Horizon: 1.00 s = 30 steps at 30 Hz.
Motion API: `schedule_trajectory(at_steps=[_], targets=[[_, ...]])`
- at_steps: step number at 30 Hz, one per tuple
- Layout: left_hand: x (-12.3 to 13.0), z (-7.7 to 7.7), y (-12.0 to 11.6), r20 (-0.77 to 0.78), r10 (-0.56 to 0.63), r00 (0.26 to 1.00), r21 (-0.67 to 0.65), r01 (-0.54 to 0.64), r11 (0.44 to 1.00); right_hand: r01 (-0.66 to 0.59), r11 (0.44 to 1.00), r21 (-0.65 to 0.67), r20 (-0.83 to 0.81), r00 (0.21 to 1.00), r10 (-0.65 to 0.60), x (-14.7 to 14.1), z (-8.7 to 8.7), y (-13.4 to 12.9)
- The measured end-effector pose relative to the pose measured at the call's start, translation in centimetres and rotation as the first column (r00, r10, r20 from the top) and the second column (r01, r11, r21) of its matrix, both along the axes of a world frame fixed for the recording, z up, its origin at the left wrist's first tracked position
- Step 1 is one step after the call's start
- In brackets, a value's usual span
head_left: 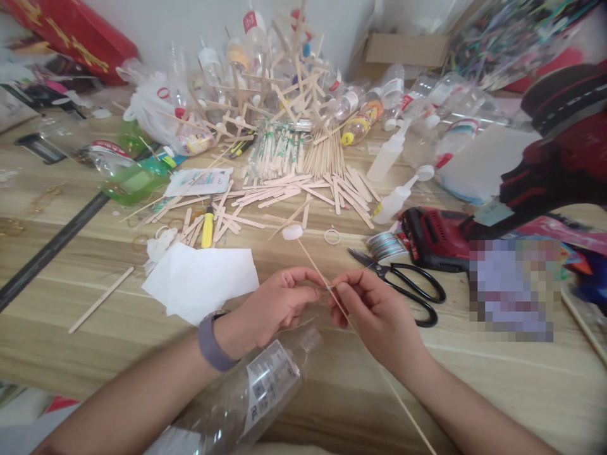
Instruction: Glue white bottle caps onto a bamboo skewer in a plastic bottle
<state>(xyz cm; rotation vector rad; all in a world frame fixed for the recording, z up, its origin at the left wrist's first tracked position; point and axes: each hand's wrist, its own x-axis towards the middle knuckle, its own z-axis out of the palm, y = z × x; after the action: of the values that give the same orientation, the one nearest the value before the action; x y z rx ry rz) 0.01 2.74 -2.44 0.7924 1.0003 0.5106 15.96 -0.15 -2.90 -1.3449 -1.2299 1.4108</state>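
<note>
A long thin wooden stick (392,387) slants across the middle, with a small whitish piece (293,232) at its upper end. Thumb and fingers of my right hand (374,309) pinch the stick near a small pale spot on it. My left hand (284,297) meets the stick from the other side, its fingers curled and fingertips close to that spot; what they hold is too small to make out. Below my left wrist lies a clear plastic bottle (251,398) with a white label.
White paper sheets (203,278) lie left of my hands. Black-handled scissors (412,284), a wire spool (386,246) and a red power tool (436,237) are on the right. Craft sticks (284,189), a yellow-handled screwdriver (207,229), glue bottles (393,202) and several plastic bottles fill the back.
</note>
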Motion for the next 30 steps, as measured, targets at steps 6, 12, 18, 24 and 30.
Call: schedule_trajectory(at_steps=[6,12,18,24,30], targets=[[-0.27,-0.06,-0.10,-0.083,-0.076,0.994,0.183,0.090,0.979,-0.090,0.981,-0.170,-0.096,0.993,0.075,-0.15,0.51,-0.32],[-0.19,-0.02,-0.15,-0.058,-0.085,0.995,0.108,0.091,0.990,-0.175,0.951,-0.253,-0.167,0.977,0.135,-0.05,0.61,-0.26],[-0.44,0.55,0.14,-0.078,-0.088,0.993,0.054,0.092,0.994,-0.179,0.951,-0.251,-0.179,0.974,0.136,-0.04,0.45,-0.13],[-0.64,0.64,0.41,0.066,-0.085,0.994,0.000,0.085,0.996,-0.176,0.954,-0.244,-0.175,0.975,0.136,0.04,0.44,-0.01],[-0.43,0.30,0.23,0.186,-0.003,0.983,-0.041,0.011,0.999,-0.110,0.982,-0.151,-0.125,0.988,0.091,0.08,0.24,-0.01]])
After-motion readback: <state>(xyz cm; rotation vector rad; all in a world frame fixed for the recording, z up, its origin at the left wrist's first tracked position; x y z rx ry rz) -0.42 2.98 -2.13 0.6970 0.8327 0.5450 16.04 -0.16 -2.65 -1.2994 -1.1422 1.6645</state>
